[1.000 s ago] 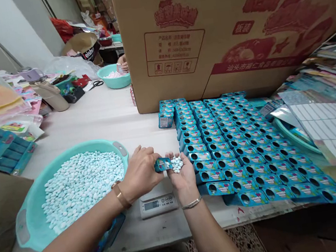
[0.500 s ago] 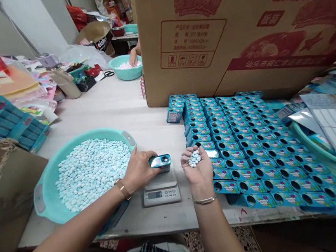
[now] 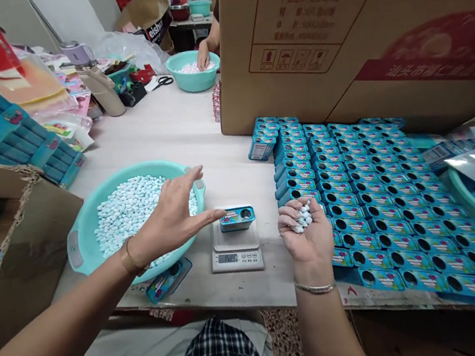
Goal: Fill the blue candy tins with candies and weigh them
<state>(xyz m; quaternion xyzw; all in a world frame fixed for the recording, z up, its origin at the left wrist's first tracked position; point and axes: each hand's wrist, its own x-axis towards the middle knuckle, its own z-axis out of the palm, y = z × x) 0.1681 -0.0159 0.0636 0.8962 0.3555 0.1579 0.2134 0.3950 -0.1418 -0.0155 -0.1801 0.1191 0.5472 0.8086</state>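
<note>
A small blue candy box (image 3: pixel 236 218) with a round hole in its top rests on a white digital scale (image 3: pixel 237 260), whose display is lit. My left hand (image 3: pixel 175 207) is open beside it, fingers spread, thumb tip close to the box's left end. Palm up, my right hand (image 3: pixel 306 233) cups a few pale blue candies (image 3: pixel 302 219), its fingers curled around them. Under my left wrist and hand is a turquoise basin (image 3: pixel 75 215) full of pale blue candies (image 3: pixel 124 208). Rows of blue boxes with holes (image 3: pixel 355 197) stand right of my right hand.
A large cardboard carton (image 3: pixel 313 90) stands behind the rows. An open carton (image 3: pixel 54 198) sits at the left, with packs of blue boxes (image 3: pixel 13 127) beyond. Across the table another person's hand (image 3: pixel 203 56) dips into a turquoise basin (image 3: pixel 192 81). Scissors (image 3: pixel 165 81) lie nearby.
My left hand has let go of the candy box on the scale and moved left, fingers spreading. The scale's reading has changed. My right hand still cups candies, and the camera view has shifted.
</note>
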